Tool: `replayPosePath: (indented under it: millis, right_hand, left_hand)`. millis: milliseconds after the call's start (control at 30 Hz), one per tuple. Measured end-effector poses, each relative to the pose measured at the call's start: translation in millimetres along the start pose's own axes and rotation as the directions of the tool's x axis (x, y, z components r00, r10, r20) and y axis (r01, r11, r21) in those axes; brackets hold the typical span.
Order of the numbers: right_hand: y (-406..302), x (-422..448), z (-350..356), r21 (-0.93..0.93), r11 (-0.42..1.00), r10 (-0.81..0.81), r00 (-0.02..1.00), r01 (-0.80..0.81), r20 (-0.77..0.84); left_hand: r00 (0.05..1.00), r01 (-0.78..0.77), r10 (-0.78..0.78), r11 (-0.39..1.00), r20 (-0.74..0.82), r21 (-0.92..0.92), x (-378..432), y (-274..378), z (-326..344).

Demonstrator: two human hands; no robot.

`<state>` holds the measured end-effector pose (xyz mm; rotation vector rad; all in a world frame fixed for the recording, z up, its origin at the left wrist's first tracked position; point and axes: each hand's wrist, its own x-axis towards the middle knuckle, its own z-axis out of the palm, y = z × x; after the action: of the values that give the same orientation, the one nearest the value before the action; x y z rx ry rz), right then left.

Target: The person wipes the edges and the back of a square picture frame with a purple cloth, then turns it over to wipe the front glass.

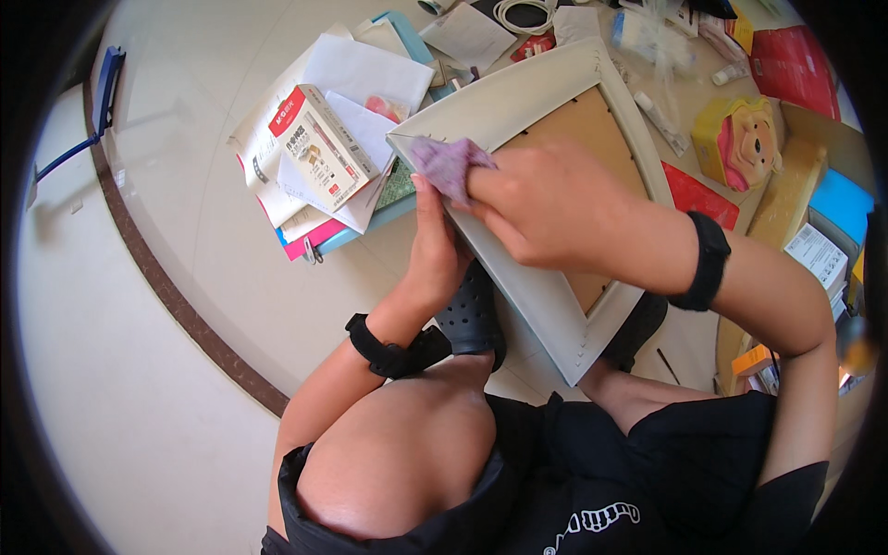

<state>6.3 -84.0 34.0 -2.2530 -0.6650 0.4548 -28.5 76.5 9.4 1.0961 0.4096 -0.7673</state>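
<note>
A white picture frame (510,274) is tilted in front of me with its brown backing board (555,132) facing up. My left hand (437,257) grips its left edge, the thumb lying along the side near the corner and the other fingers hidden behind the frame. A crumpled purple cloth (447,163) is pinched in my right hand (548,205), which presses it on the frame's upper left corner, just above my left thumb. Staples or small nails show at the frame's corners. Both wrists wear black straps.
Left of the frame, papers (368,66), a white and red box (322,149) and books lie in a pile. Behind are a coiled white cable (525,15) and tubes. At right stand a yellow bear-faced tin (739,142) and a wooden shelf unit (787,187) holding boxes.
</note>
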Motion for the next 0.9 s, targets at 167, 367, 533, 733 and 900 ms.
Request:
replayPosePath:
  millis: [167,367,533,733,900]
  right_hand:
    - [0,-57,12,0.011,0.999,-0.035,0.999,0.034,0.017]
    - [13,-142,26,0.073,0.976,-0.216,0.855,0.206,0.472]
    - [27,-116,28,-0.013,0.992,-0.119,0.985,0.122,0.128]
    - [53,-48,25,0.07,0.994,-0.071,0.99,0.08,-0.123]
    - [43,-97,25,0.007,0.971,-0.238,0.959,0.24,0.153]
  left_hand:
    - [1.0,-0.023,0.023,0.997,-0.001,-0.068,2,-2,3]
    - [0.998,-0.017,0.015,0.999,-0.066,-0.035,0,2,-1]
    - [0.994,-0.067,0.073,0.996,-0.087,0.063,8,4,16]
    - [0.991,-0.032,0.03,0.999,-0.132,-0.014,9,3,10]
    - [0.985,0.019,-0.003,0.996,-0.172,0.09,7,-1,14]
